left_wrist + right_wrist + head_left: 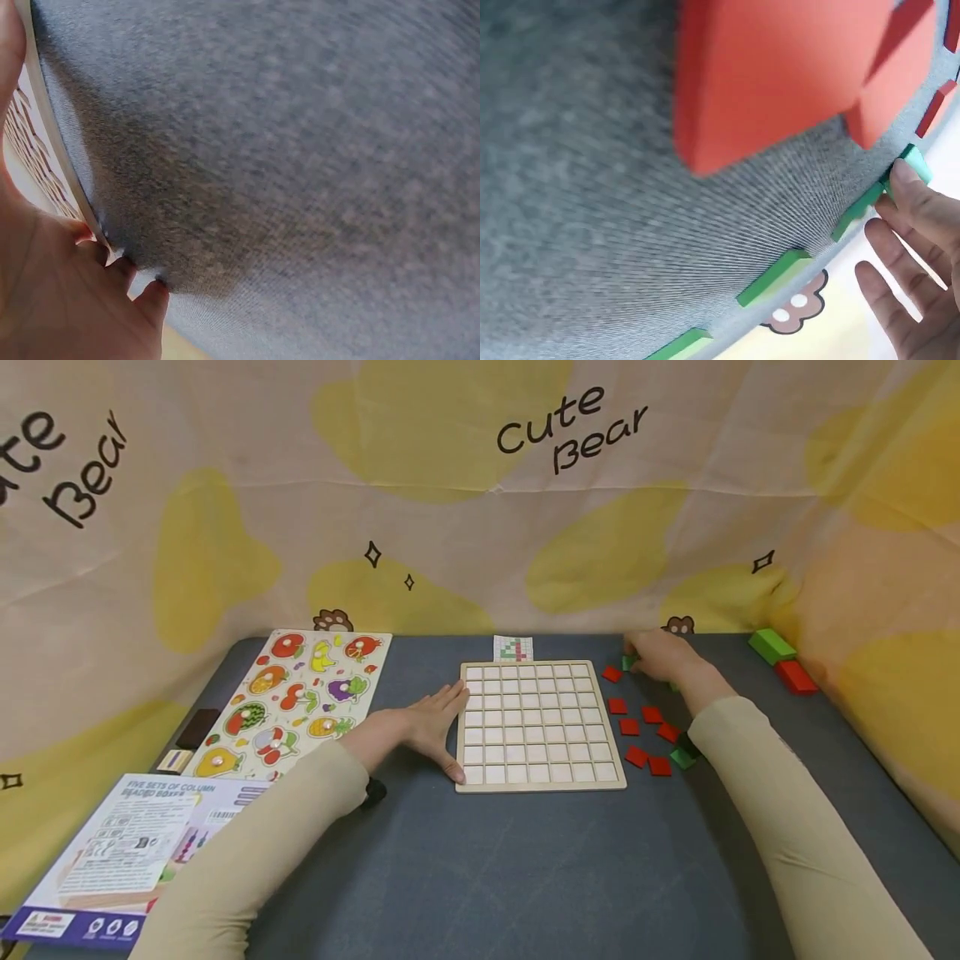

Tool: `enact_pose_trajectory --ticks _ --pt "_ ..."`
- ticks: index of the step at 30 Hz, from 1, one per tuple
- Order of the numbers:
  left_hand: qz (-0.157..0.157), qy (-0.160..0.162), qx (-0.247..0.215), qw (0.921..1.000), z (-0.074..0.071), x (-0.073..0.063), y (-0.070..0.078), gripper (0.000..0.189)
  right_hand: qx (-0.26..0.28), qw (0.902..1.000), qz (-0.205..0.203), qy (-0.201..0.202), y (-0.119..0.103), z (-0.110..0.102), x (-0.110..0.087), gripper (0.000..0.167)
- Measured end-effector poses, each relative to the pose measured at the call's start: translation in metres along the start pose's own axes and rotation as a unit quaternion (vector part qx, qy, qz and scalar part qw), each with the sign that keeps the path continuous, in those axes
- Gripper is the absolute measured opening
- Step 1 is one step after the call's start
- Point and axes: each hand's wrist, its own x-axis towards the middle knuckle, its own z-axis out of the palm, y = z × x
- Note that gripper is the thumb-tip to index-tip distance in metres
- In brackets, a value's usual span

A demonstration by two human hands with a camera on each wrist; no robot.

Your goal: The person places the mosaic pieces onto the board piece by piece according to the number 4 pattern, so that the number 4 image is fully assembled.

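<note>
My left hand [429, 727] rests against the left edge of a wooden grid board [543, 788], thumb and fingers spread along it. The board's squares are white. In the left wrist view, the fingertips [152, 296] touch the board's side. Beyond the board's far right corner, my right hand [663, 658] pinches a small green square tile [915, 163] between thumb and fingers. Several red tiles [630, 727] lie scattered right of the board. More green tiles [776, 276] lie near that hand, and one green tile [683, 758] sits closer. A small pattern card [513, 649] lies behind the board.
On the left are a fruit puzzle board [281, 718], a printed box [112, 860] and a dark block [198, 728]. A green block [772, 646] and a red block [797, 677] stand at the far right. A patterned curtain [450, 527] closes the back.
</note>
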Motion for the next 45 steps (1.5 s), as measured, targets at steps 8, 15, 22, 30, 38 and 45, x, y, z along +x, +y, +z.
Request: enact_pose_trajectory --ticks 8,15,22,30,38,45 --pt "0.016 0.009 -0.008 0.9998 -0.001 0.000 0.000 0.135 0.150 0.9857 -0.002 0.077 -0.021 -0.003 0.014 0.014" --pt "0.009 0.026 -0.023 0.9994 -0.002 0.000 0.001 0.134 0.218 0.9754 -0.026 0.022 -0.065 0.007 0.042 0.012" --pt "0.005 0.033 -0.021 0.9992 -0.002 0.003 0.003 0.137 0.210 0.9764 -0.051 0.000 -0.085 0.018 0.053 0.010" --pt "0.006 0.031 -0.025 0.9992 -0.003 0.003 0.002 0.137 0.191 0.9806 -0.046 -0.002 -0.090 0.023 0.056 0.009" --pt "0.012 0.026 -0.033 0.9991 -0.004 0.002 0.001 0.134 0.177 0.9828 -0.054 -0.004 -0.090 0.023 0.054 0.017" --pt "0.018 0.029 -0.052 0.9981 -0.004 0.003 0.000 0.123 0.149 0.9867 -0.062 -0.018 -0.094 0.019 0.049 0.018"
